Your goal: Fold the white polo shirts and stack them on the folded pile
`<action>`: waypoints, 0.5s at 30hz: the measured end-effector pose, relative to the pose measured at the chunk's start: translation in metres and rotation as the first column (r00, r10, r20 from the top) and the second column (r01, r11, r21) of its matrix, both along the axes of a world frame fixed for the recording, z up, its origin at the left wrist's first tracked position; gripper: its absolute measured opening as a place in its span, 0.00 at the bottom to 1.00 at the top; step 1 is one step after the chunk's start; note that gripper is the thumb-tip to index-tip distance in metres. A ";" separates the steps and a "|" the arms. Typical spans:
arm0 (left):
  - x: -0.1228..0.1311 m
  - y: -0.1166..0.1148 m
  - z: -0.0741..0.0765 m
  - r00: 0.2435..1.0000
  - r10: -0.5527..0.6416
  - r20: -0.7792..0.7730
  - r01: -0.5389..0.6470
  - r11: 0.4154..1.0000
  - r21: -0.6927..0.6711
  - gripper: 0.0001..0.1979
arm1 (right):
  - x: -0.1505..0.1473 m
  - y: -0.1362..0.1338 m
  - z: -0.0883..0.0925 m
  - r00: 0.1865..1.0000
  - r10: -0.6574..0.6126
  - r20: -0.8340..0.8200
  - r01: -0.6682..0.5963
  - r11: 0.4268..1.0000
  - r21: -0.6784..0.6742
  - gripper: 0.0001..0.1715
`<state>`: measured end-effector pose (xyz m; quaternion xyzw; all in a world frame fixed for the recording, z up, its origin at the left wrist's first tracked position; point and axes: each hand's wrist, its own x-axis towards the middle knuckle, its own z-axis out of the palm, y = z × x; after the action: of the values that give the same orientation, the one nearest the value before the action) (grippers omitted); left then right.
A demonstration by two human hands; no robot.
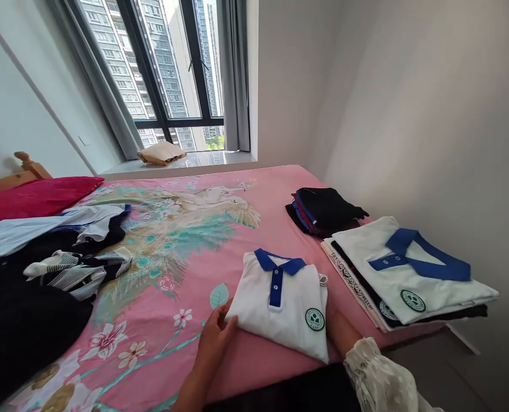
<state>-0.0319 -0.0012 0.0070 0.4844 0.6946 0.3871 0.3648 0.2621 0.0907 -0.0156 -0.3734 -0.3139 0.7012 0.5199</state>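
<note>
A folded white polo shirt (282,306) with a blue collar and a green round badge lies on the pink flowered bed sheet (168,320) near the front edge. My left hand (214,335) touches the shirt's left lower edge, fingers curled against the cloth. My right hand is tucked under the shirt's right side; only the wrist (340,332) and a white lacy sleeve (377,380) show, and its fingers are hidden.
A stack of folded shirts (409,274) topped by another white polo lies at the right bed edge. Behind it sits a small pile of dark folded clothes (325,210). Unfolded dark and striped garments (43,280) are heaped at the left, beside a red pillow (35,197). The wall is close on the right.
</note>
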 end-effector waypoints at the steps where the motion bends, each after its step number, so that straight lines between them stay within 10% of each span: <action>1: -0.004 0.004 0.001 0.998 -0.007 0.068 0.011 0.998 -0.056 0.24 | 0.006 -0.004 -0.001 1.000 -0.002 0.021 0.003 1.000 -0.021 0.22; 5: 0.009 0.025 0.024 0.949 -0.025 0.315 0.087 0.979 -0.184 0.19 | 0.021 -0.015 0.004 0.990 -0.055 0.130 0.063 0.996 -0.064 0.35; 9: 0.025 0.014 0.040 0.920 -0.011 0.391 0.099 0.974 -0.204 0.20 | 0.017 -0.017 0.010 0.986 -0.046 0.161 0.064 0.991 -0.114 0.25; 15: 0.004 -0.064 0.005 0.955 0.087 0.283 -0.008 0.963 -0.268 0.23 | 0.016 -0.022 0.011 0.976 -0.079 0.203 0.083 0.996 -0.011 0.23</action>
<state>-0.0283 -0.0656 0.0124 0.3520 0.6897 0.3672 0.5153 0.2776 0.0690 -0.0045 -0.4604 -0.3429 0.6407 0.5098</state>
